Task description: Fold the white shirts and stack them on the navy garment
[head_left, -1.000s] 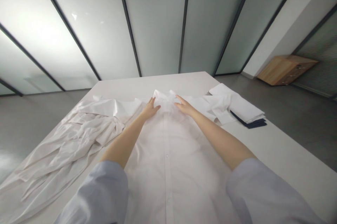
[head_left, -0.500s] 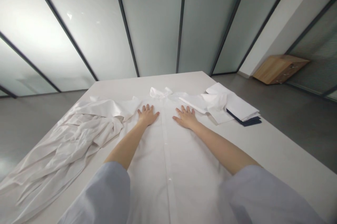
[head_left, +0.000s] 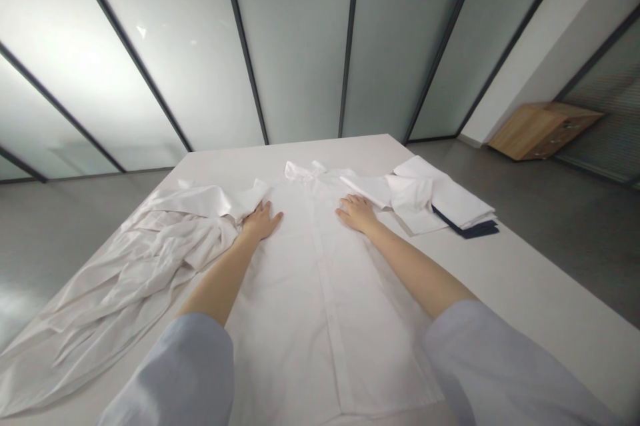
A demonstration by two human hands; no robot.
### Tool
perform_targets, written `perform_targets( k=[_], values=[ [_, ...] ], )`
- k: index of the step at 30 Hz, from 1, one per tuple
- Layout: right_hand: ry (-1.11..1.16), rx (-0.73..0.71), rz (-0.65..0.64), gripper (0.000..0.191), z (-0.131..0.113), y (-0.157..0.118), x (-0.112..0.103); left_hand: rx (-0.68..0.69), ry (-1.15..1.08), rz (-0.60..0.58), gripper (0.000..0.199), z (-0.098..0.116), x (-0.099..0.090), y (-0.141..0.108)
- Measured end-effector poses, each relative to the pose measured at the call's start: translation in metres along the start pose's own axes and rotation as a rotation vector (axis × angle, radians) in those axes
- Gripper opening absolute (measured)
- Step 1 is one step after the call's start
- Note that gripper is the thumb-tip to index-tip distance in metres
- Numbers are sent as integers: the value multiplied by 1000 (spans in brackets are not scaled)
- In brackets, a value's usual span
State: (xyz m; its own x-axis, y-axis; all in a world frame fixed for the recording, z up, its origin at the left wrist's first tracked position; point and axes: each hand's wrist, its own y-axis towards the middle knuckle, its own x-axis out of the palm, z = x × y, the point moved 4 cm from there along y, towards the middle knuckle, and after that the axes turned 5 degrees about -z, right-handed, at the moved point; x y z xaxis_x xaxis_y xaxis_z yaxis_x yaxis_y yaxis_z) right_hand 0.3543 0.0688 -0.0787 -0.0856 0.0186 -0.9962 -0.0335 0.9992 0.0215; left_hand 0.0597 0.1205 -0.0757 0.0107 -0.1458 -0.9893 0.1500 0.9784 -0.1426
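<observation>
A white buttoned shirt (head_left: 300, 279) lies spread on the table, its collar at the far end and its hem toward me. My left hand (head_left: 261, 221) rests on the shirt's upper left side with the fingers apart, some of them at the edge of other white cloth. On the upper right side, my right hand (head_left: 357, 213) lies flat with its fingers extended near the sleeve. Neither hand grips anything visible.
Rumpled white garments (head_left: 150, 259) cover the left of the table (head_left: 505, 286). Folded white cloth (head_left: 457, 203) lies at the right over dark blue pieces (head_left: 473, 231). A wooden cabinet (head_left: 540, 131) stands on the floor beyond, beside frosted panels.
My left hand has slid left across the shirt, toward the rumpled cloth. My right hand has shifted only slightly. The shirt's hem now shows near the bottom of the view.
</observation>
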Motion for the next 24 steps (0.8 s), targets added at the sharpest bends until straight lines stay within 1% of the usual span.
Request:
perform_targets(
  k=[3, 6, 8, 10, 12, 14, 19, 21, 24],
  values=[
    [-18, -16, -24, 50, -2, -13, 0, -12, 42, 66, 66, 6, -7, -6],
    [-29, 45, -85, 60, 0, -24, 7, 5, 87, 116, 58, 21, -8, -18],
    [-28, 80, -113, 64, 2, -26, 12, 25, 72, 89, 63, 32, -4, -25],
    [-19, 85, -124, 65, 4, -25, 14, 19, 29, 43, 71, 38, 2, -28],
    [-9, 78, -127, 65, 6, -20, 14, -3, -6, 18, 75, 40, 7, -27],
    [-5, 73, -126, 64, 7, -15, 12, -13, -18, 20, 76, 40, 9, -22],
    [2, 70, -104, 61, 8, -5, 7, -5, -24, 44, 75, 38, 7, -12],
    [6, 65, -97, 60, 10, -4, 7, 13, -31, 76, 70, 38, 5, -13],
    [11, 51, -87, 57, 14, -4, 9, 68, -73, 142, 57, 36, 2, -16]
  ],
)
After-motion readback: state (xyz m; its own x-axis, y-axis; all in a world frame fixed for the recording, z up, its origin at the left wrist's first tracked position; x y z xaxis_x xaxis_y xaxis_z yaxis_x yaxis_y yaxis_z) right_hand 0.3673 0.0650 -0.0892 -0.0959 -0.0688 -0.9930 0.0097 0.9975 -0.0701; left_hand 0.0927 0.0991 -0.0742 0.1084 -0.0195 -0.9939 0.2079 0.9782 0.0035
